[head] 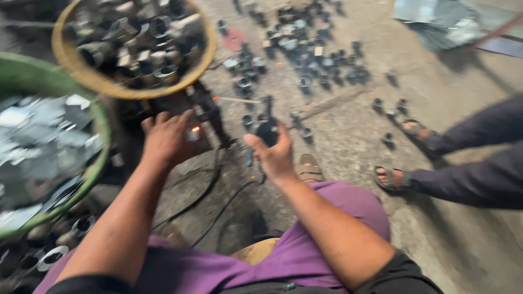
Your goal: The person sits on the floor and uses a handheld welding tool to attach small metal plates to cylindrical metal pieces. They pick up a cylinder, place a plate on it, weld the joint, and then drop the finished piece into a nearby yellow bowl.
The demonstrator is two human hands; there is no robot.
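No packages, labels, signs or screens in view.
Only loose metal goods show — none wrapped, boxed or tagged — and the blur hides any small marking on them.

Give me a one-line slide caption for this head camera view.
Seated worker's right hand holds a small dark pipe piece while the left hand reaches toward a glowing spot below a basket.

Dull metal pipe pieces (pixel 305 54), rough concrete floor (pixel 447 109), purple cloth trousers (pixel 305 250)
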